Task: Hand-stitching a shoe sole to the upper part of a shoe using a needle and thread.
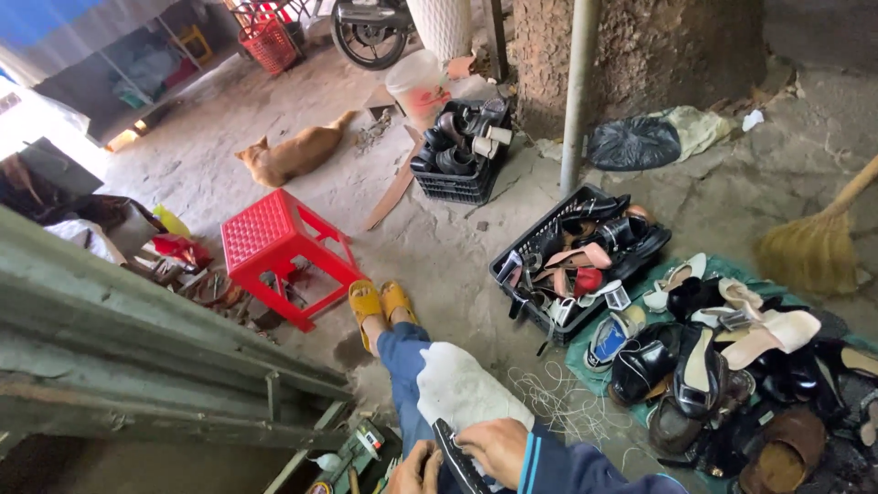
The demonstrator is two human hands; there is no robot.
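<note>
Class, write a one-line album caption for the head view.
Both hands, left and right, hold a black shoe beside piled shoes.

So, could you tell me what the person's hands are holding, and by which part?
A dark shoe, sole up on the lap: the right hand grips its edge, the left hand holds the near end. The exact hold is cut off.

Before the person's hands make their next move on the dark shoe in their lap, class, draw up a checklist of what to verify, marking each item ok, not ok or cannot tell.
1. Right hand grips the dark shoe: ok.
2. Left hand is at the shoe: ok, though partly cut off by the picture's edge.
3. White cloth covers the knee under the shoe: ok.
4. Tool in either hand: cannot tell.
5. Loose thread on the ground lies apart from the yellow sandals: ok.
</note>
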